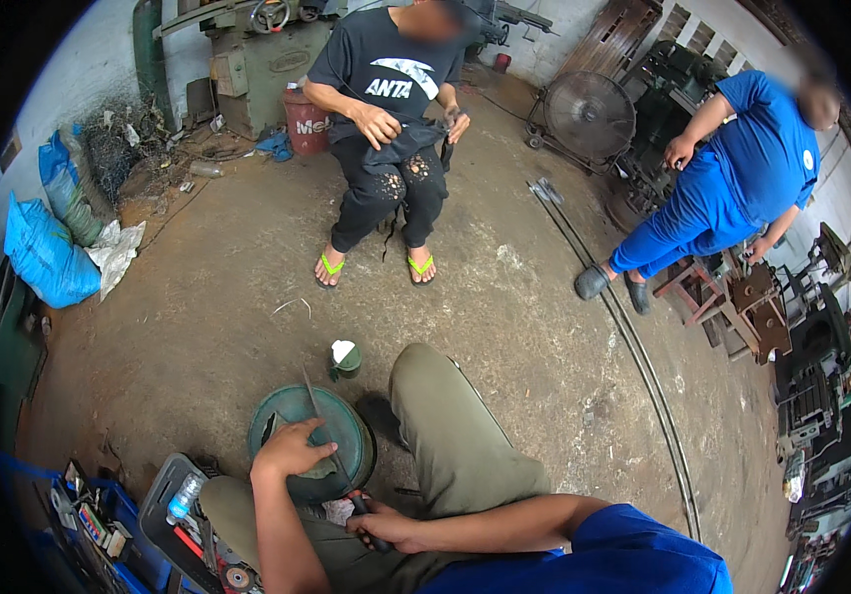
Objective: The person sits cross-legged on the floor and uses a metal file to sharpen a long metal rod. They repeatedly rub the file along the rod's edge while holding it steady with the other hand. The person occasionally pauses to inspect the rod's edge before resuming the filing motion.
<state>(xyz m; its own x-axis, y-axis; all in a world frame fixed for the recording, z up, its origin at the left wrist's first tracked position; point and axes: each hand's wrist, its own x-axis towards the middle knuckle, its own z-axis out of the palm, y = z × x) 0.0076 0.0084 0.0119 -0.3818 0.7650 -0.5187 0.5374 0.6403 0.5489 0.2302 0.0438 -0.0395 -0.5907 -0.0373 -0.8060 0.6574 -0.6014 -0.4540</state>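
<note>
My right hand [386,525] is closed round the black handle [374,540] of a long, narrow grey file-like tool [312,396]. Its shaft slants up and left across a round green drum [354,426] between my knees. Over the drum's top lies my left hand [292,450], thumb and forefinger stretched apart, both tips close against the shaft. Its other fingers are partly hidden. A small dark piece [269,428] shows at the left hand's edge; I cannot tell its kind. Some grey-green material [318,471] lies under that hand.
A small green cup with white inside [345,357] stands beyond the drum. At lower left are a grey toolbox [163,505] and a blue tray [143,559]. Two long metal bars [633,346] lie at right. One person sits ahead, another at right near a fan [589,116].
</note>
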